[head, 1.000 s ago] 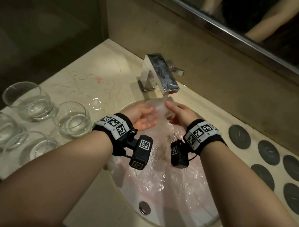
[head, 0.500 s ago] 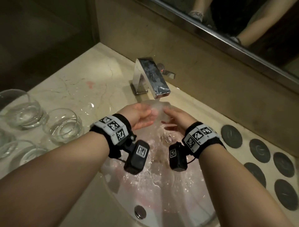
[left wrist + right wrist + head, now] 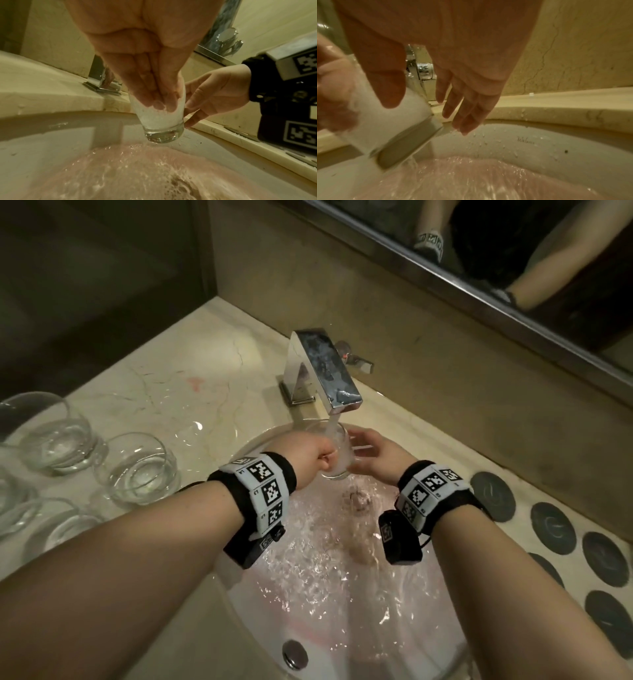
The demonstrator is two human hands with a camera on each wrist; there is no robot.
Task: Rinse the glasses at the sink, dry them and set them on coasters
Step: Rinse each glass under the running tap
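One glass (image 3: 158, 119) sits under the tap (image 3: 325, 371), over the sink (image 3: 424, 628). Our left hand (image 3: 150, 75) wraps around it. Our right hand (image 3: 212, 93) touches its side with straight fingers. Wet glass is slippery and can break, so we hold it around the middle.

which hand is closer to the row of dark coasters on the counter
Right. The right hand is over the basin on the side of the coasters; the left hand grips the glass farther from them.

Five glasses (image 3: 137, 467), five coasters (image 3: 493, 496)
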